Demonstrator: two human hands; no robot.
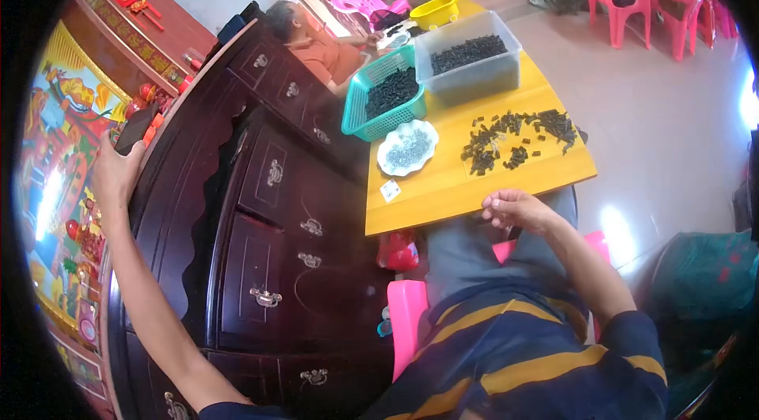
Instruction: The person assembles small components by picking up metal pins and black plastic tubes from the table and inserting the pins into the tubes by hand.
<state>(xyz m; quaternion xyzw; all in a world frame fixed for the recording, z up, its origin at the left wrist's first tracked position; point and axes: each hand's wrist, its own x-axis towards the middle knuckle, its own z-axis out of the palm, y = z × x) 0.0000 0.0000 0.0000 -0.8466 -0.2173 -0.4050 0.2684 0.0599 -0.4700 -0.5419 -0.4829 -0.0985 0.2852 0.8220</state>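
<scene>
We hold a dark flat obj. (136, 129) in our L hand (118, 171), thumb and fingers closed around its lower end, at the top of the dark wood cabinet (348, 183). Our R hand (518, 210) has its fingers curled at the near edge of the yellow table (466, 197); we can't tell if anything's btwn the fingertips. Loose blk. pieces (556, 128) lie on the table beyond it, w/ more in the clear bin (474, 88) and green basket (398, 124).
</scene>
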